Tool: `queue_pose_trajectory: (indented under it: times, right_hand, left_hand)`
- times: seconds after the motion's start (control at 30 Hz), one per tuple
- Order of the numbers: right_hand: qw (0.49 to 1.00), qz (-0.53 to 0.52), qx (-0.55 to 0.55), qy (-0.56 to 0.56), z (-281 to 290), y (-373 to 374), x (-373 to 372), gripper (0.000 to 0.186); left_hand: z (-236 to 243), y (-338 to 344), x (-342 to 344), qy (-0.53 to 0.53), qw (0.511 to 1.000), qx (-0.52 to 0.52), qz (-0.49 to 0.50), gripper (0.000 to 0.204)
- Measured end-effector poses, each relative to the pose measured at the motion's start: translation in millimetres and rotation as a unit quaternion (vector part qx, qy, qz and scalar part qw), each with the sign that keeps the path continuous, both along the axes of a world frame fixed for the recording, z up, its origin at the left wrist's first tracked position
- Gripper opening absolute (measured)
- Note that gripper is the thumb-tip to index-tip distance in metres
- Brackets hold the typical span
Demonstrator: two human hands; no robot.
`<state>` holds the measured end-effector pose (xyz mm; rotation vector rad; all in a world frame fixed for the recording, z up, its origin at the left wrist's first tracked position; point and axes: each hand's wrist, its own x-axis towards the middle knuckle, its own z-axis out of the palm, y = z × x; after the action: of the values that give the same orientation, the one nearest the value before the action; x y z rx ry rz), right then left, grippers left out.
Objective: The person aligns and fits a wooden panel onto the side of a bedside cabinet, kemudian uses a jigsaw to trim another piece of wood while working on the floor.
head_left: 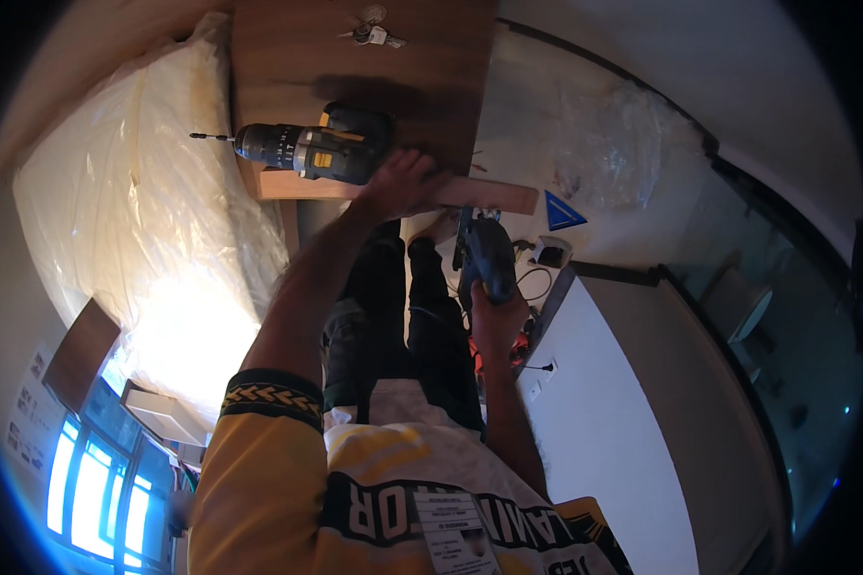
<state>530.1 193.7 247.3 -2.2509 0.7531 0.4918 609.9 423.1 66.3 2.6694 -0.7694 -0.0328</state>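
Note:
My left hand (408, 180) has its fingers closed on a narrow wooden board (494, 195) lying along the edge of a brown wooden surface (355, 48). A black and yellow drill (321, 153) with a bit lies on that surface, just left of my left hand. My right hand (494, 311) grips a dark power tool (489, 257), apparently a jigsaw, held upright against the board's lower edge, right of my left hand. A blue triangular square (566, 211) lies on the pale floor right of the board.
Keys (372, 34) lie at the top. A plastic-wrapped mattress (115, 144) stands left, crumpled clear plastic (623, 144) lies upper right, and cables (537, 283) run beside my legs. A white panel (604, 412) with a socket is at right; a bright window (96, 498) shows lower left.

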Motion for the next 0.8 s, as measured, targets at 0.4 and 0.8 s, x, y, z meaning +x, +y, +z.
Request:
queue_pose_trajectory:
  times: [0.4,0.8]
  right_hand:
    - [0.999,-0.023,0.011,0.039,-14.7,-10.1,-6.9,0.03]
    - [0.99,-0.08,0.107,0.051,11.8,10.6,13.1,0.021]
  left_hand:
    - [-12.3,-0.2,-2.6,0.019,0.999,-0.049,0.001,0.071]
    - [-33.9,-7.3,-4.5,0.046,0.996,-0.078,-0.009,0.074]
